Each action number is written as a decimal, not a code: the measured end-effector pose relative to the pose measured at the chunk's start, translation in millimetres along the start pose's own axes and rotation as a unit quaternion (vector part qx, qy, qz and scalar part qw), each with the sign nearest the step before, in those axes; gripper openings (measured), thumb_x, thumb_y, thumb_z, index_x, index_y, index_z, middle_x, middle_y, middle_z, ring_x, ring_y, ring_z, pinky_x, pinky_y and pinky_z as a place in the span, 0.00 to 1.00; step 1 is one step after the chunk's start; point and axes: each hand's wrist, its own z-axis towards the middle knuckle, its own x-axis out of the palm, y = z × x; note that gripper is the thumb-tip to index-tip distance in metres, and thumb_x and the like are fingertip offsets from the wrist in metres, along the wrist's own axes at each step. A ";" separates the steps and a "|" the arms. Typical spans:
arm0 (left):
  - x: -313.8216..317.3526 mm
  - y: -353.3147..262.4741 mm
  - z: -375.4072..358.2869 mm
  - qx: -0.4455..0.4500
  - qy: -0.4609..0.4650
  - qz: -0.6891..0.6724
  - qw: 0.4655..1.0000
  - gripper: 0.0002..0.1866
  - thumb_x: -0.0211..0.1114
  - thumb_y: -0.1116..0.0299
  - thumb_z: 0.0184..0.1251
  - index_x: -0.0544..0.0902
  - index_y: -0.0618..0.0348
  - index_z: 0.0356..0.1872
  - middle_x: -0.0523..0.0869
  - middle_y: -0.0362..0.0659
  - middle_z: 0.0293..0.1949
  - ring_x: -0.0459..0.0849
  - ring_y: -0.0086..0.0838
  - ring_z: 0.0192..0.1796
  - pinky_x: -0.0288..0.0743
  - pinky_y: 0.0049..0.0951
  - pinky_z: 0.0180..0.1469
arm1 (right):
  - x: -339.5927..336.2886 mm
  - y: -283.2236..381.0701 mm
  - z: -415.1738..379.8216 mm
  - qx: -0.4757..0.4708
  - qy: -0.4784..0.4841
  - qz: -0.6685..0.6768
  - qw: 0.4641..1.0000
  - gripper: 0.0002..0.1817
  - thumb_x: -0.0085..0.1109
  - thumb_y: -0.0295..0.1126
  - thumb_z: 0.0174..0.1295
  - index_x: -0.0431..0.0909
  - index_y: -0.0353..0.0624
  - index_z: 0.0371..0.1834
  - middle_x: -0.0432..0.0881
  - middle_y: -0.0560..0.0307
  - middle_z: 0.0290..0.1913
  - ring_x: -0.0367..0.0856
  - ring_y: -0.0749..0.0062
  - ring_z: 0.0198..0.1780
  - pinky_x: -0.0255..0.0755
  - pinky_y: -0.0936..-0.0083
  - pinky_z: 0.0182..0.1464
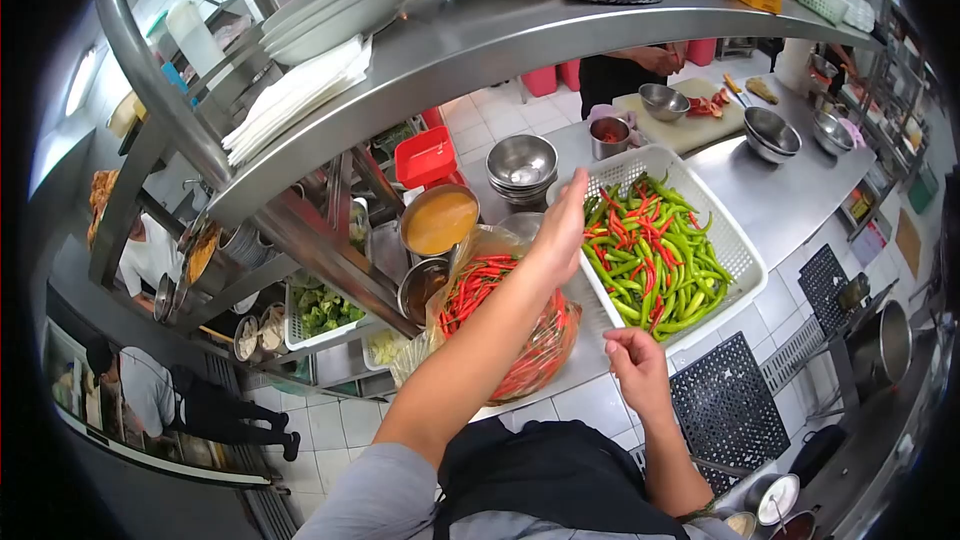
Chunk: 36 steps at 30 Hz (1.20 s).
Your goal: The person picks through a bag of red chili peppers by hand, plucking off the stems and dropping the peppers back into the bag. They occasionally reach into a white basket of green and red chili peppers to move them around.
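Note:
My left hand (pixel 563 230) reaches forward to the left rim of a white plastic basket (pixel 752 258). Its fingers are stretched out and nothing shows in them. Green and red chili peppers (pixel 655 255) lie piled in the basket. My right hand (pixel 640 368) is near the basket's front edge with its fingers curled in; whatever it may hold is too small or hidden to name. Under my left forearm stands a clear plastic bag (pixel 565 325) full of red chili peppers (pixel 470 285), partly covered by the arm.
Stacked steel bowls (pixel 522 162), a pot of orange liquid (pixel 440 220) and a red tray (pixel 425 156) stand left of the basket. Overhead runs a steel shelf (pixel 480 40) with plates. Behind, a person's hands (pixel 660 60) are near a cutting board (pixel 690 130). Another person (pixel 165 395) stands at left.

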 end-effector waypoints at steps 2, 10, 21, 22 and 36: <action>-19.9 2.6 -24.6 0.100 0.011 0.146 0.984 0.30 0.55 0.50 0.78 0.70 0.63 0.69 0.74 0.50 0.68 0.80 0.38 0.63 0.68 0.45 0.69 | -5.8 -2.8 -2.1 -0.014 -0.005 -0.027 1.000 0.08 0.62 0.28 0.68 0.82 0.36 0.45 0.79 0.67 0.29 0.74 0.86 0.30 0.69 0.85 0.33; -106.5 1.1 -178.7 0.174 -0.010 0.663 0.728 0.23 0.71 0.62 0.63 0.81 0.64 0.57 0.85 0.48 0.43 0.81 0.42 0.48 0.73 0.39 0.54 | 11.6 20.4 25.4 -0.107 0.067 -0.101 0.987 0.06 0.61 0.25 0.67 0.83 0.34 0.43 0.80 0.64 0.32 0.75 0.85 0.32 0.70 0.83 0.36; -85.1 27.3 -205.6 0.213 -0.020 0.611 0.762 0.24 0.71 0.71 0.57 0.80 0.59 0.57 0.80 0.43 0.39 0.80 0.37 0.45 0.64 0.37 0.51 | 76.3 71.0 80.7 -0.285 0.321 -0.431 0.794 0.09 0.61 0.25 0.61 0.85 0.40 0.44 0.86 0.48 0.40 0.85 0.51 0.39 0.79 0.62 0.42; -83.8 23.7 -209.2 0.210 0.006 0.603 0.769 0.24 0.71 0.71 0.57 0.80 0.59 0.57 0.80 0.43 0.39 0.80 0.36 0.45 0.64 0.37 0.51 | 67.8 68.8 83.6 -0.283 0.315 -0.442 0.790 0.09 0.61 0.25 0.61 0.85 0.41 0.44 0.86 0.48 0.39 0.85 0.51 0.39 0.79 0.62 0.42; -104.3 1.9 -246.2 0.136 0.076 0.559 0.814 0.26 0.72 0.64 0.63 0.78 0.60 0.60 0.85 0.47 0.54 0.83 0.41 0.55 0.69 0.38 0.61 | 33.8 43.5 76.7 -0.157 0.255 -0.329 0.896 0.05 0.68 0.22 0.59 0.81 0.37 0.37 0.79 0.57 0.28 0.76 0.76 0.26 0.70 0.77 0.29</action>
